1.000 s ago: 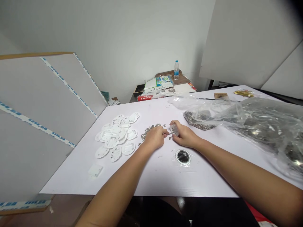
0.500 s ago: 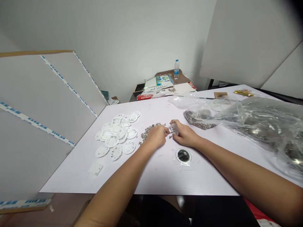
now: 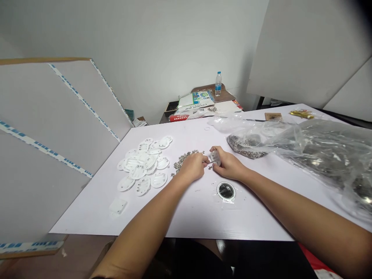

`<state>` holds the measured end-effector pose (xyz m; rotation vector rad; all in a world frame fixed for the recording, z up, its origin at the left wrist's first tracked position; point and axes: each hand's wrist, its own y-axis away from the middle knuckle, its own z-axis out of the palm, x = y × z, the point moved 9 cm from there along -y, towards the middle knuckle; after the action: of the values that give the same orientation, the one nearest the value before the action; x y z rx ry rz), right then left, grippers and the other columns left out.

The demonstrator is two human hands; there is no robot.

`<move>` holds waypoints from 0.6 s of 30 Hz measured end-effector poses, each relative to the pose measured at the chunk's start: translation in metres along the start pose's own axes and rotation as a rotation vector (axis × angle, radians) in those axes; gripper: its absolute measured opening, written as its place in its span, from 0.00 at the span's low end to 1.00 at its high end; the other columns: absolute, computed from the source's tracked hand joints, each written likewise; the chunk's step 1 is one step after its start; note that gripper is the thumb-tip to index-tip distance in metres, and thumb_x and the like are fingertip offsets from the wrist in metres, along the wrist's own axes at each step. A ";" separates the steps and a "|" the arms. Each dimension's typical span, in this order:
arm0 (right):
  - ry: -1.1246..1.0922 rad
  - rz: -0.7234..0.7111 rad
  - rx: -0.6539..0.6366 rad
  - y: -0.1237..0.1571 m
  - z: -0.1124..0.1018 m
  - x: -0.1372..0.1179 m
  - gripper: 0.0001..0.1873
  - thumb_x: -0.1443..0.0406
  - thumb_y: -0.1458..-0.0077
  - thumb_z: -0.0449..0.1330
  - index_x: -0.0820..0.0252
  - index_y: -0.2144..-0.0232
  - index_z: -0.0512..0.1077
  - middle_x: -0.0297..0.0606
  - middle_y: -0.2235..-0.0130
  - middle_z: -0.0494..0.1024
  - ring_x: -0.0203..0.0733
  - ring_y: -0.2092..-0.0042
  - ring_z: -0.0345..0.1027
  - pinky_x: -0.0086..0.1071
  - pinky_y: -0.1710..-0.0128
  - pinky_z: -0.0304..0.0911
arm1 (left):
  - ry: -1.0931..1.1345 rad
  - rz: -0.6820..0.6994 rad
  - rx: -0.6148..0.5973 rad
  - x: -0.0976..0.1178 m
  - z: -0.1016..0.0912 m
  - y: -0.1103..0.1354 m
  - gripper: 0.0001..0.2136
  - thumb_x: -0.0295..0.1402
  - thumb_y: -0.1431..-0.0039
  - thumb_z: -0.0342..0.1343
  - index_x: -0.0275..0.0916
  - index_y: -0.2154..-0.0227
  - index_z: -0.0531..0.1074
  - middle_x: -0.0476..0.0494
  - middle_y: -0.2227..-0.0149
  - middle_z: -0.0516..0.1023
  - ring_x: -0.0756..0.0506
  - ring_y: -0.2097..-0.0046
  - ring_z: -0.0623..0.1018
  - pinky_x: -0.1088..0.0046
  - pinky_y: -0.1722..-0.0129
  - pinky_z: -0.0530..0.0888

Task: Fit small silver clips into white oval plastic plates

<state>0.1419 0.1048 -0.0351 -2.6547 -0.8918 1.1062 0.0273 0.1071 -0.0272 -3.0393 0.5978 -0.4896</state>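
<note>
The plastic piece [image 3: 215,157] lay gripped in our curled right hand [image 3: 228,164], its long axis slanting toward our left hand [image 3: 193,166], which pinched a metal part [image 3: 207,160] just beside it.

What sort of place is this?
It looks like a small workroom for hand assembly or packing: a pile of white plastic cards and loose metal parts lie on a white table, beside a big clear bag of more metal pieces.
</note>
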 end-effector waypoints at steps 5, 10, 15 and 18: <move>-0.175 0.085 0.072 -0.001 -0.009 0.009 0.31 0.61 0.49 0.61 0.60 0.45 0.55 0.32 0.70 0.70 0.39 0.72 0.63 0.32 0.71 0.57 | 0.190 0.051 0.099 -0.005 -0.016 0.005 0.13 0.36 0.38 0.50 0.46 0.57 0.78 0.45 0.63 0.74 0.47 0.61 0.73 0.70 0.59 0.69; -0.705 0.355 0.229 0.002 -0.016 0.024 0.35 0.50 0.53 0.67 0.58 0.49 0.60 0.32 0.70 0.70 0.38 0.72 0.64 0.33 0.71 0.60 | 0.526 0.046 0.263 -0.006 -0.033 0.006 0.15 0.38 0.41 0.56 0.44 0.52 0.76 0.45 0.61 0.72 0.52 0.65 0.70 0.73 0.60 0.69; -1.099 0.386 0.077 0.000 0.008 0.014 0.33 0.42 0.51 0.62 0.61 0.55 0.65 0.35 0.71 0.72 0.36 0.72 0.64 0.31 0.71 0.59 | 0.700 0.115 0.305 0.002 -0.034 0.005 0.09 0.37 0.45 0.61 0.39 0.63 0.78 0.45 0.61 0.73 0.53 0.66 0.69 0.75 0.63 0.68; -1.096 0.310 -0.012 -0.001 0.015 0.008 0.30 0.41 0.45 0.57 0.61 0.57 0.66 0.36 0.71 0.74 0.34 0.74 0.62 0.30 0.73 0.56 | 0.784 0.095 0.299 -0.001 -0.033 0.004 0.09 0.38 0.46 0.62 0.37 0.68 0.76 0.46 0.64 0.74 0.54 0.68 0.69 0.76 0.66 0.67</move>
<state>0.1358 0.1085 -0.0503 -2.0811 -0.5457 2.7059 0.0145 0.1053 0.0033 -2.4422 0.5896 -1.6136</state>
